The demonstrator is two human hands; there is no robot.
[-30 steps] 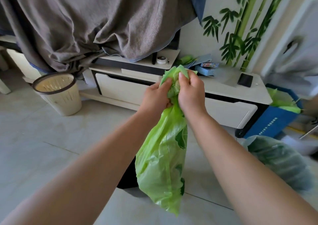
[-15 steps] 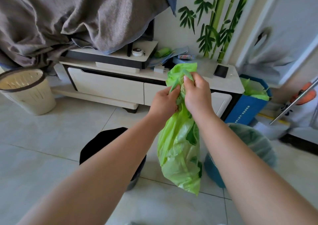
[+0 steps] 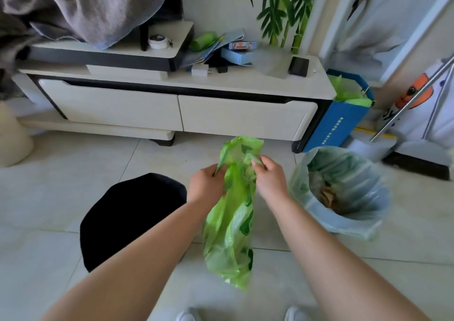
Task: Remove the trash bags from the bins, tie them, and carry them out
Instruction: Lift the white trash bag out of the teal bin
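A light green trash bag (image 3: 231, 229) with dark green print hangs in front of me above the tiled floor. My left hand (image 3: 207, 185) grips one flap at its mouth and my right hand (image 3: 269, 180) pinches the other flap; the flaps are held slightly apart. To the right on the floor stands a bin (image 3: 344, 193) lined with a pale translucent bag, trash visible inside. A black bin (image 3: 130, 217) stands to the left of the hanging bag, partly hidden by my left forearm.
A low white TV cabinet (image 3: 177, 107) runs along the wall, with a phone (image 3: 298, 65) and boxes on top. A blue bag (image 3: 346, 121) with green liner stands at its right end. A cream basket (image 3: 12, 136) is at far left. Metal poles (image 3: 412, 99) lean at right.
The view has tilted down and to the right. My hands have lowered the green bag and pulled its top flaps apart; before they were bunched together.
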